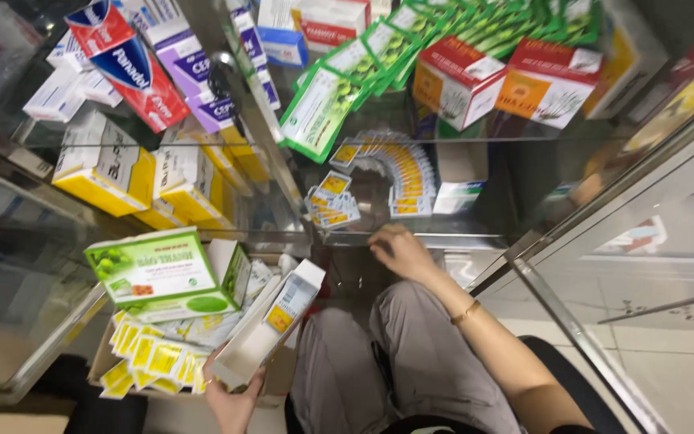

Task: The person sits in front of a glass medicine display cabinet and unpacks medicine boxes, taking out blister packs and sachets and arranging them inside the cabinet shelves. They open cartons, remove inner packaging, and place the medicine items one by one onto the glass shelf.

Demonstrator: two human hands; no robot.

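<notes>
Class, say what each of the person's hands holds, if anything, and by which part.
The left hand grips the open white carton by its lower end. The right hand holds nothing; it rests at the shelf edge.

Bare forearms, thin gold bracelet (465, 313) on right wrist — grey trousers (395, 362), dark top

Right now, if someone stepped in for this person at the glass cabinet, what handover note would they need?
Left hand: grip shut on a long open white cardboard box with a yellow label, tilted, over the brown carton.
Right hand: resting open at the front edge of the glass shelf, holding nothing.
Done: small yellow-and-white sachets fanned in a row on the shelf, a few loose at the left.
Left: more loose yellow sachets lie in the brown carton, under a green-and-white box.
</notes>
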